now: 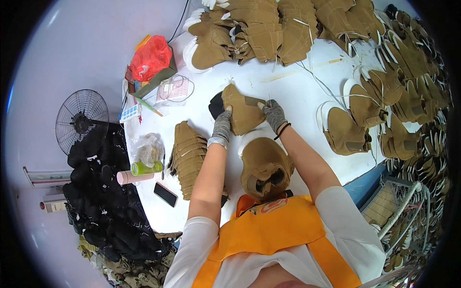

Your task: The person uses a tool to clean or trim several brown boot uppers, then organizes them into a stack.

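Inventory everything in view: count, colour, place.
table: one, white, centre
shoe piece: one, brown, centre
stack: one, brown, left of piece
shoe upper: one, brown, near apron
piled uppers: many, brown and white, far and right
phone: one, black, table's left
bottle: one, pink, beyond phone
plastic bag: one, clear, beyond bottle
red bag: one, red, far left
fan: one, black, left of table
heap: one, black, lower left
wire cart: one, grey, lower right
apron: one, orange, bottom
left hand: one, grey glove, holding piece
right hand: one, grey glove, holding piece
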{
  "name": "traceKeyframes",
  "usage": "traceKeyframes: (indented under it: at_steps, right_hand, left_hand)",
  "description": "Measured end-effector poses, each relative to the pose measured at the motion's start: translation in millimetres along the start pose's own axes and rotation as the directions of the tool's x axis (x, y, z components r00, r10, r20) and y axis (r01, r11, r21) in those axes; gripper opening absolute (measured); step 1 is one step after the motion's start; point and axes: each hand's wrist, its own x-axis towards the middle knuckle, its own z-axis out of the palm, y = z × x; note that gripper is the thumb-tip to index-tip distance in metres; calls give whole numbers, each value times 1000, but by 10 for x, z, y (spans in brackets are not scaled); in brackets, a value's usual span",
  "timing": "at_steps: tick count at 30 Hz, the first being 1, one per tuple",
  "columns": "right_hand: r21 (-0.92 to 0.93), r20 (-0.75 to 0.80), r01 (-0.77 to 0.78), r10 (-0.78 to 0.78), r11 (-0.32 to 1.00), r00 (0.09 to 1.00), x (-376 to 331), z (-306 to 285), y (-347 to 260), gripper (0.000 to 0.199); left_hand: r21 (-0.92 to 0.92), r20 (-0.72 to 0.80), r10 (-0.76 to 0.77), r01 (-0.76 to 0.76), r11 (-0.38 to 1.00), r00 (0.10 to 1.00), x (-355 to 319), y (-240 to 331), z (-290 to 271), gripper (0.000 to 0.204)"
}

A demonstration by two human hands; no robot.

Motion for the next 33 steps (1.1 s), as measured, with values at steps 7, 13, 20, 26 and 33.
traceKeyframes:
  at_steps: [7,13,20,26,33]
  right_hand:
    - [185,97,-56,38,981,995,-364,-84,-391,28]
    - [129,-135,109,-91,986,987,-255,-478,-317,32]
    - [446,-193,231,-159,864,968,-928,-1065,-1468,20]
    - [-73,58,761,-759,644,648,-1765,-1350,-1857,16]
    - [-146,171,955,-945,257,280,-2502,-1260,-2020,38]
  left_hand:
    - [-284,-171,-260,205,937,950,121,-243,-44,67]
    - [-251,-211,-113,57,966,971,121,-156,80,60]
    - [428,-362,375,-205,880,853,315,-240,-66,57]
    - [-563,598,443,-43,825,669,-1511,1140,322,95]
    - [-549,334,522,-288,784,785,-2637,1042,299,65]
